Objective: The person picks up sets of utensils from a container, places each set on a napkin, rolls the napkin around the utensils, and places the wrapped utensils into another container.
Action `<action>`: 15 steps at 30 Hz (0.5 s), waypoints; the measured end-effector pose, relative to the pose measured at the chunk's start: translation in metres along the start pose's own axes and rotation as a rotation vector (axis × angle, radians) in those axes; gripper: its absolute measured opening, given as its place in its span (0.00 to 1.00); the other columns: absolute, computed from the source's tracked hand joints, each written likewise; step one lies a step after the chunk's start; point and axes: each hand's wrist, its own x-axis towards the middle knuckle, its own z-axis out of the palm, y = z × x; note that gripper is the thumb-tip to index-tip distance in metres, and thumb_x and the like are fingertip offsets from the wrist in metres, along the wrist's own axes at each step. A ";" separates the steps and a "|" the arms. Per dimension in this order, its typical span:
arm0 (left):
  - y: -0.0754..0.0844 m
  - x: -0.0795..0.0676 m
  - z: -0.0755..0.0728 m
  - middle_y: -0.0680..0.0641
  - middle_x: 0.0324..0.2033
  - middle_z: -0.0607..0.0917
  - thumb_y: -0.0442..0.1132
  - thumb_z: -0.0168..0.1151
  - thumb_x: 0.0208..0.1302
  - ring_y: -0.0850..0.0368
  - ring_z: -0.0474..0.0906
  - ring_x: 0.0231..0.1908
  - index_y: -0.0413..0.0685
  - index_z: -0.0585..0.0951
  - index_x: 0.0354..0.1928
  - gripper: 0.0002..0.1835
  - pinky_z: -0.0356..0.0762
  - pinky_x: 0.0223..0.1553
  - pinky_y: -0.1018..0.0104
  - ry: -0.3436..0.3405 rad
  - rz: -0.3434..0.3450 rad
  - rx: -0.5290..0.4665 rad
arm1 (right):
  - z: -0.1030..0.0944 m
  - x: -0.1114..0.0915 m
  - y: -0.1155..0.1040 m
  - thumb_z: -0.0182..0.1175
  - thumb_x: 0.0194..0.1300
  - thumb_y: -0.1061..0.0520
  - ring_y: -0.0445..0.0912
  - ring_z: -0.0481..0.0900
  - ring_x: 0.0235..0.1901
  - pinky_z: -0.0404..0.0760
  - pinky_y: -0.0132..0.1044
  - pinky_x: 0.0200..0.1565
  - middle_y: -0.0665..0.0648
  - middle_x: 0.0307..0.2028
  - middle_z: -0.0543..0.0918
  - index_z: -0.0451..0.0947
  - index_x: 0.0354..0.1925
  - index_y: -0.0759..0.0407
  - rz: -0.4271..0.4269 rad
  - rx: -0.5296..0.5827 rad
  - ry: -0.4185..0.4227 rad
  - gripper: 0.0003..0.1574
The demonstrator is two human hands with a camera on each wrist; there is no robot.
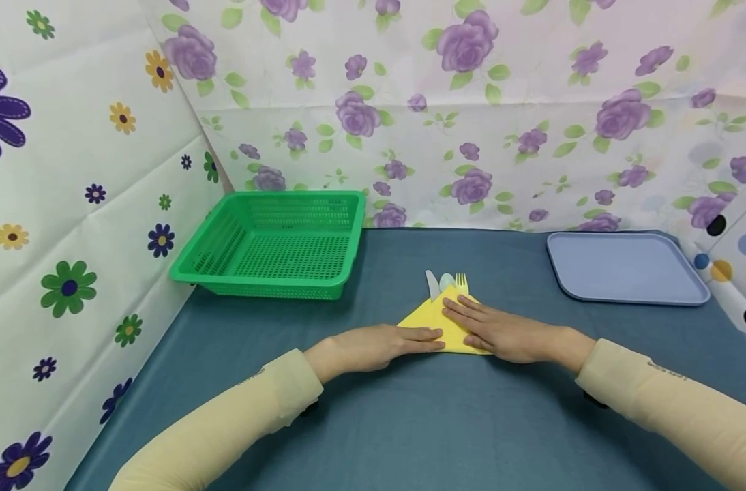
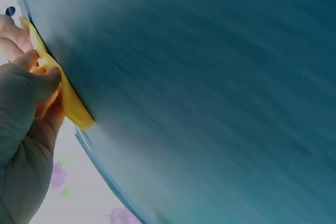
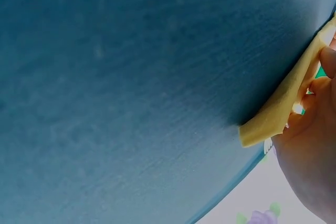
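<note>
A yellow napkin (image 1: 431,317), folded to a point at the top, lies on the table in the head view. From behind its upper edge stick out a knife (image 1: 432,283), a spoon (image 1: 446,280) and a yellowish fork (image 1: 461,281); their lower parts are hidden. My left hand (image 1: 376,346) rests on the napkin's lower left with fingers extended. Flat across its right side lies my right hand (image 1: 508,333), fingers pointing to the upper left. Both wrist views show the folded napkin edge-on, low against the table, beside the left hand (image 2: 26,114) and the right hand (image 3: 310,145).
A green perforated basket (image 1: 262,283) stands at the back left. To the back right lies a blue-grey tray (image 1: 631,266). Blue cloth (image 1: 410,423) covers the table, and flower-patterned sheets (image 1: 410,150) hang behind and at the left.
</note>
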 end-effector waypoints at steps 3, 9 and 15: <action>-0.008 -0.008 0.001 0.57 0.80 0.61 0.26 0.49 0.80 0.56 0.71 0.71 0.65 0.63 0.81 0.35 0.74 0.66 0.65 0.030 -0.002 -0.079 | 0.001 0.001 0.001 0.42 0.87 0.46 0.57 0.35 0.82 0.50 0.63 0.77 0.53 0.84 0.38 0.41 0.85 0.53 -0.004 0.000 0.003 0.40; -0.020 -0.021 0.002 0.51 0.75 0.71 0.32 0.53 0.81 0.57 0.69 0.72 0.59 0.76 0.73 0.25 0.71 0.69 0.64 0.101 0.020 -0.196 | 0.002 0.001 0.002 0.42 0.87 0.45 0.56 0.34 0.82 0.50 0.64 0.77 0.52 0.84 0.38 0.40 0.85 0.52 0.003 0.002 0.003 0.40; -0.028 -0.033 0.007 0.54 0.74 0.72 0.34 0.54 0.81 0.59 0.69 0.71 0.63 0.79 0.70 0.23 0.72 0.68 0.65 0.122 -0.032 -0.246 | 0.004 0.001 0.004 0.41 0.87 0.44 0.55 0.33 0.82 0.50 0.64 0.77 0.51 0.84 0.37 0.39 0.85 0.49 0.009 0.011 0.002 0.40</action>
